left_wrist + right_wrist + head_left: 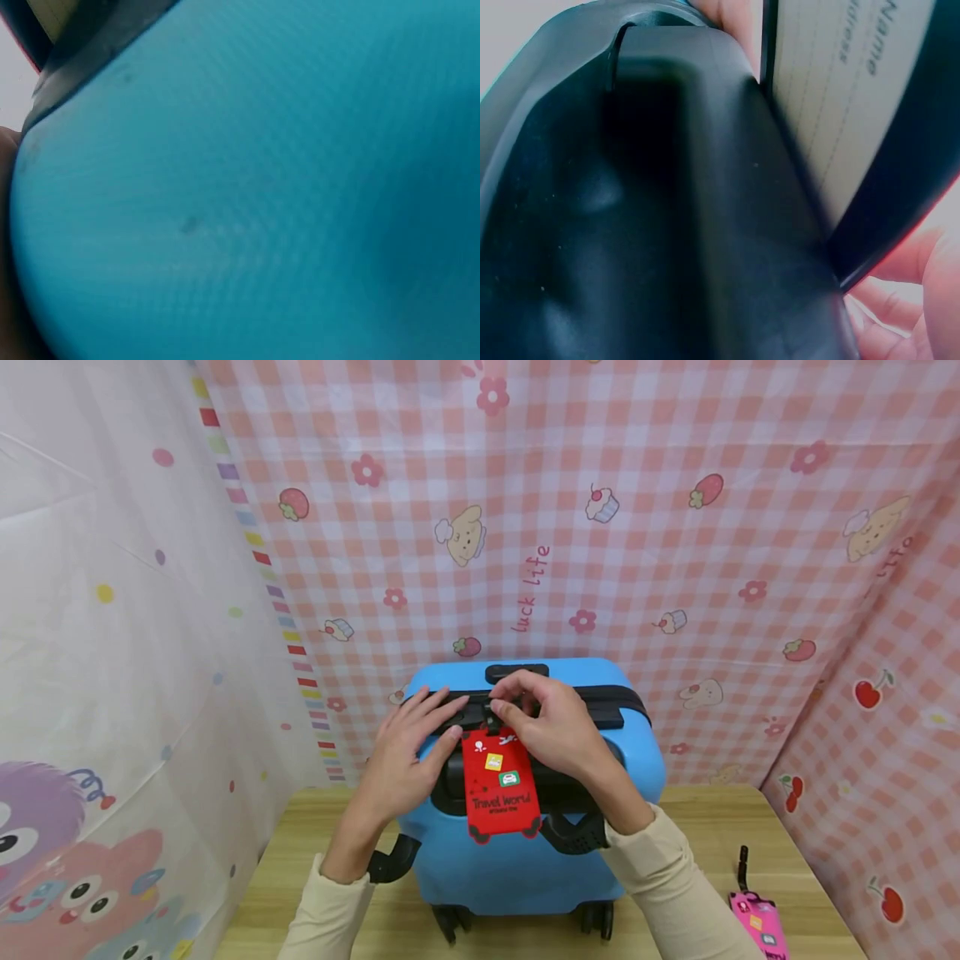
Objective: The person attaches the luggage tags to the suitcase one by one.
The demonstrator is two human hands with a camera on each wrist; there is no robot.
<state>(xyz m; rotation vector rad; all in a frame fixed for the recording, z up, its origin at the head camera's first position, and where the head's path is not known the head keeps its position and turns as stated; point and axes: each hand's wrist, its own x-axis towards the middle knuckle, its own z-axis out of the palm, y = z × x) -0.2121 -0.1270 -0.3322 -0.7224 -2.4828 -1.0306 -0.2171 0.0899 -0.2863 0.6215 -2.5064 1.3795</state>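
A light blue suitcase (517, 881) stands upright, with a black carry handle (606, 719) on top. Against its front hangs a red luggage tag (501, 814) printed "Travel World". My right hand (562, 727) pinches the tag's black strap (491, 720) at the handle. Fingers mostly straight, my left hand (405, 760) rests on the top left of the suitcase, its thumb close to the tag's upper corner. The left wrist view is filled by the suitcase's blue shell (225, 195). In the right wrist view the tag's back shows a name-and-address card (840, 97); the strap is hidden there.
A pink luggage tag (756, 922) with a black strap lies on the wooden table (697, 827) at the right. Black wheels (597, 920) show under the suitcase. A checked pink curtain (525, 510) hangs close behind it, and more cloth hangs at both sides.
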